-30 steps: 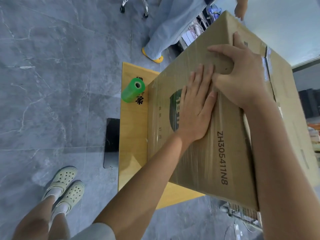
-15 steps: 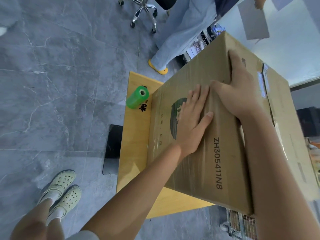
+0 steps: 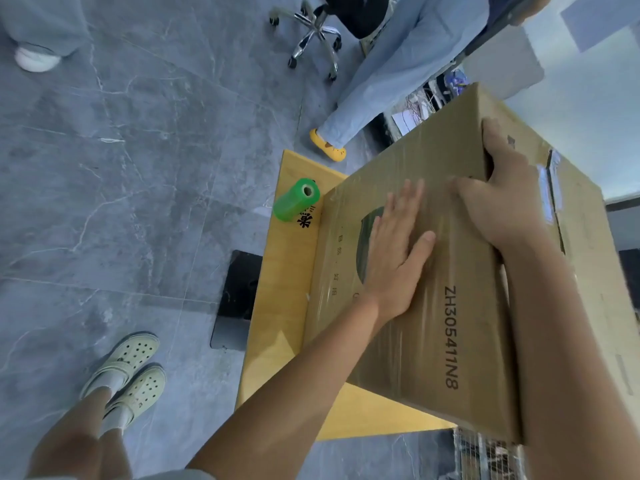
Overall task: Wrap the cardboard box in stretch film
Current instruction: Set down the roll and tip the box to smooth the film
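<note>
Now the left hand lies flat, fingers together, on the filmed side of the box; the right hand clamps its top edge at two o'clock. The box sits on the table, roll at ten o'clock. It looks stiff, bulky and slick under film, so edges grip best. Since a second ago the left hand slid lower.

Under my view runs a grey marbled tile floor. A wooden desk bears black printed characters, and a black base plate lies under it. I see pale green perforated clogs, a chrome swivel-chair base, a bystander's light-blue trousers and yellow shoe.
</note>
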